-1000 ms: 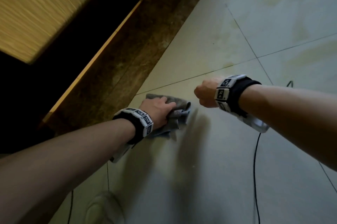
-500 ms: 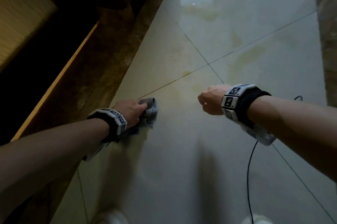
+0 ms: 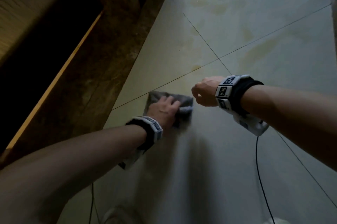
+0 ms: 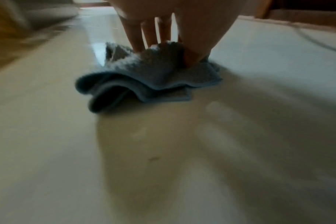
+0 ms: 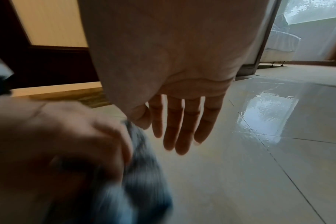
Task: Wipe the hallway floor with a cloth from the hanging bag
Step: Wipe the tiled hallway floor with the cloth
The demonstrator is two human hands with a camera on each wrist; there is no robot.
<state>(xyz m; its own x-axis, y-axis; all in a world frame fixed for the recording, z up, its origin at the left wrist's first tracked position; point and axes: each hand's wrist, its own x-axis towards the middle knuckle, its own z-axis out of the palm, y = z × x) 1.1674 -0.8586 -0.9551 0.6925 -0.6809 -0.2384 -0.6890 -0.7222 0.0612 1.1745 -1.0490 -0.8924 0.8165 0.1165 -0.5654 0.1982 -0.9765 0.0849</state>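
Observation:
A grey-blue cloth lies bunched on the glossy pale tile floor, close to a grout line. My left hand presses down on it, and a fold of it is gathered between the fingers and thumb. The left wrist view shows the cloth folded in waves under the fingers. My right hand hovers just right of the cloth and holds nothing. In the right wrist view its fingers hang straight above the floor, with the blurred left hand and cloth beside them.
A dark marble border strip and a wooden door edge run along the left. A black cable trails from my right wrist across the tiles. Far ahead stand a sliding door frame and a white chair.
My left hand slid the cloth left toward the marble strip, then back right, close to the right hand. The right hand stayed hovering.

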